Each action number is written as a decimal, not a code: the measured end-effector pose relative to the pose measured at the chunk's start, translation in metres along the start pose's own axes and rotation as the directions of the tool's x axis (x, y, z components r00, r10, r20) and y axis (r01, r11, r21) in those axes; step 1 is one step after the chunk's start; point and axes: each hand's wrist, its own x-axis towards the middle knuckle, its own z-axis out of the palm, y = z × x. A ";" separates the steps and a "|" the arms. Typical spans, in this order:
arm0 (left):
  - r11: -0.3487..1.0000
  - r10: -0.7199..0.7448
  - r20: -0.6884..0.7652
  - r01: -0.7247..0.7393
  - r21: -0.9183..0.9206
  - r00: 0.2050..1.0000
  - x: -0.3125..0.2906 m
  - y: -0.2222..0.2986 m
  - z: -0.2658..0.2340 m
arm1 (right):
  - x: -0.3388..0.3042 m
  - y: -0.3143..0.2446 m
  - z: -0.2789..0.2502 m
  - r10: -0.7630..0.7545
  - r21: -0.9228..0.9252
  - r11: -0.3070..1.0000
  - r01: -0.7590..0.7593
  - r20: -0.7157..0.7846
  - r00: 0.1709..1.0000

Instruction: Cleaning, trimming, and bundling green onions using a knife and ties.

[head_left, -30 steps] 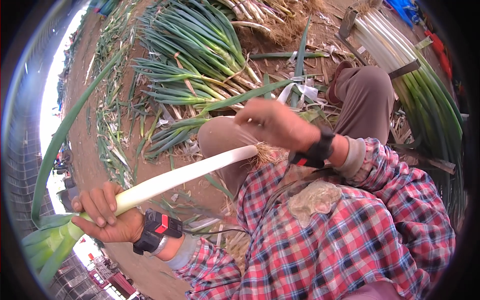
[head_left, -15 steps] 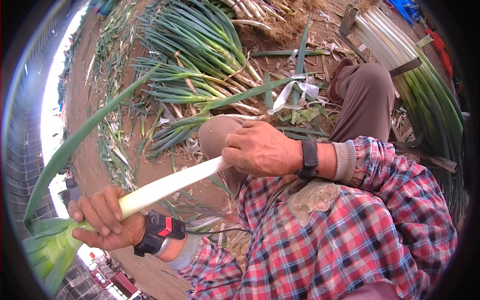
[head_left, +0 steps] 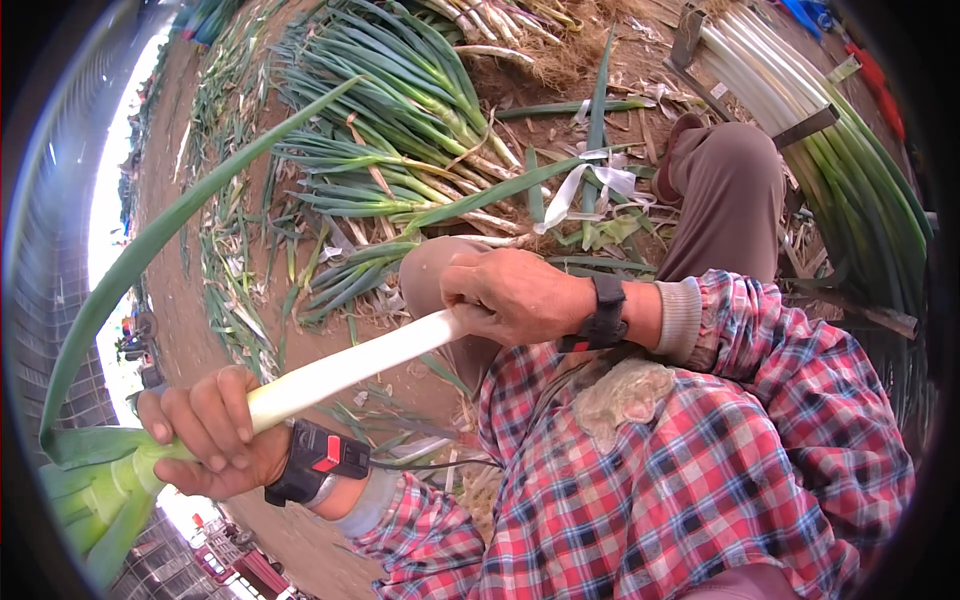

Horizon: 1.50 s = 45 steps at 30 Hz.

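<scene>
A long leek [head_left: 350,366] lies slantwise across my lap, its white shaft clean and its green leaves spreading at the lower left. My left hand [head_left: 215,430] is wrapped round it where white turns to green. At the other end my right hand [head_left: 515,295] closes over the root end, which its fingers hide. One long green leaf arches up and away from the leaf end. Both wrists wear black straps, the left one with a red-marked box.
Untrimmed leeks [head_left: 390,110] with roots lie heaped on the soil ahead. At the right, cleaned leeks [head_left: 770,75] rest in a metal frame [head_left: 805,128]. Leaf scraps and white plastic strips [head_left: 590,185] litter the ground near my knees [head_left: 725,180].
The long arching leaf has swung upward and to the right. My right hand has turned slightly and shifted a little at the root end; the left hand keeps its grip.
</scene>
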 end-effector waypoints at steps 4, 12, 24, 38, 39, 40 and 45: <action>0.973 0.049 -0.471 0.064 0.222 0.881 0.006 0.001 0.021 | -0.006 0.009 0.003 -0.064 0.091 0.993 0.070 -0.068 0.996; 0.999 0.030 -0.519 -0.015 0.033 0.854 -0.010 0.017 -0.003 | -0.007 0.008 0.008 0.161 -0.066 0.983 -0.171 -0.128 0.979; 0.988 -0.073 -0.376 0.015 -0.157 0.924 -0.013 0.009 -0.022 | -0.015 0.039 -0.008 0.562 0.482 0.751 -0.451 -0.107 0.820; 0.956 0.179 -0.185 -0.215 -0.200 0.966 -0.058 0.045 -0.071 | -0.030 0.078 -0.059 0.518 0.322 0.788 -0.525 0.115 0.847; 0.959 0.191 -0.163 -0.219 -0.178 0.968 -0.058 0.042 -0.071 | -0.028 0.065 -0.046 0.424 0.342 0.823 -0.454 0.163 0.891; 0.958 0.215 -0.160 -0.240 -0.158 0.963 -0.048 0.037 -0.069 | -0.027 0.056 -0.039 0.297 0.230 0.921 -0.314 0.106 0.949; 0.975 0.114 -0.203 -0.149 -0.167 0.973 -0.034 0.017 -0.058 | -0.027 0.049 -0.012 0.236 0.057 0.970 -0.235 -0.013 0.972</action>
